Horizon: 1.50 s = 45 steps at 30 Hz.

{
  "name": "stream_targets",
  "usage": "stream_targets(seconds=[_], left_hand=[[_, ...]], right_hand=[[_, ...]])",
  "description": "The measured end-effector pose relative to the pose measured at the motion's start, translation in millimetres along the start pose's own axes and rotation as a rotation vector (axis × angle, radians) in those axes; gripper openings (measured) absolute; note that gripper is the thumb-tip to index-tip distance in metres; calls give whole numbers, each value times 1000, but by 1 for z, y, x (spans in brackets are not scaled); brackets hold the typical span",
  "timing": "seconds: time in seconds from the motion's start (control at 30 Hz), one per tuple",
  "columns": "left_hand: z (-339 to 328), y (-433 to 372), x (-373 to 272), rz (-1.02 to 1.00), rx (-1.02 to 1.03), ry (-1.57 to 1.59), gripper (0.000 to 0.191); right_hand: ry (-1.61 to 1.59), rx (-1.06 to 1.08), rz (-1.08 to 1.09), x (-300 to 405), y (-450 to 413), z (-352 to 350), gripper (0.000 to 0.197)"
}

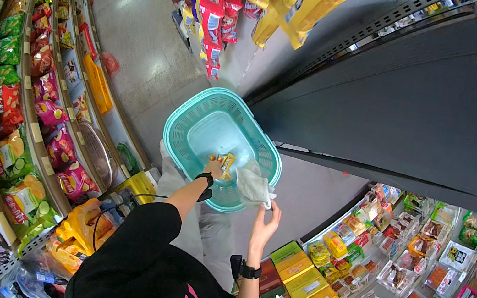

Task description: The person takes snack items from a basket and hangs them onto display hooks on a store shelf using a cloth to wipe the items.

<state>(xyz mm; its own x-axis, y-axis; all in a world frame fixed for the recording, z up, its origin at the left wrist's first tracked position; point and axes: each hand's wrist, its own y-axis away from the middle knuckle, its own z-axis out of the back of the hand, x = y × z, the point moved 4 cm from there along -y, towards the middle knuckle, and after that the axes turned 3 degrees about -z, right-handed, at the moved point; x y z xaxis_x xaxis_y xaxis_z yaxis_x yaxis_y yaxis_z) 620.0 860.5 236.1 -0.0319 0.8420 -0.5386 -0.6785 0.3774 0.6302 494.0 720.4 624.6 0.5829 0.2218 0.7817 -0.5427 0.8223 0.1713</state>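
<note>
A turquoise plastic shopping basket (180, 115) is in front of me, above my legs. My left hand (214, 168) reaches down inside it, with the fingers at a small yellow snack packet (227, 166); the fingertips are partly hidden. Pinched in the fingers of my right hand (267, 221) is one end of a pale grey cloth or soft bag (253, 184). That limp piece hangs over the basket's near right rim and partly inside it. Both wrists carry black straps with a small device.
Shelves of bagged snacks (51, 113) curve along the left. A large dark panel (398, 110) stands at the right, close to the basket. Yellow and red snack bags (213, 6) hang ahead. Boxes (305, 285) and packaged foods (405, 260) fill a display at the lower right.
</note>
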Motion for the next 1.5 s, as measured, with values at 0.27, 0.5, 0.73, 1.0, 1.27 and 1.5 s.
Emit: stream_targets(seconds=[0.27, 0.5, 0.73, 1.0, 1.27, 1.5], left_hand=[[35, 42, -74, 165, 22, -169, 29], [17, 32, -71, 95, -223, -462, 44], [16, 13, -62, 157, 9, -320, 47], [118, 59, -113, -228, 65, 131, 42], [244, 183, -181, -742, -285, 144, 27], [289, 274, -225, -796, -292, 408, 32]], right_hand=[[-64, -117, -207, -36, 15, 9, 28], [71, -111, -252, -50, 15, 15, 27], [48, -63, -286, -46, 5, 21, 29], [-72, -16, -189, -32, -19, 29, 25], [-72, 8, -36, 24, -32, 35, 29], [-288, 254, 152, 120, -23, 61, 25]])
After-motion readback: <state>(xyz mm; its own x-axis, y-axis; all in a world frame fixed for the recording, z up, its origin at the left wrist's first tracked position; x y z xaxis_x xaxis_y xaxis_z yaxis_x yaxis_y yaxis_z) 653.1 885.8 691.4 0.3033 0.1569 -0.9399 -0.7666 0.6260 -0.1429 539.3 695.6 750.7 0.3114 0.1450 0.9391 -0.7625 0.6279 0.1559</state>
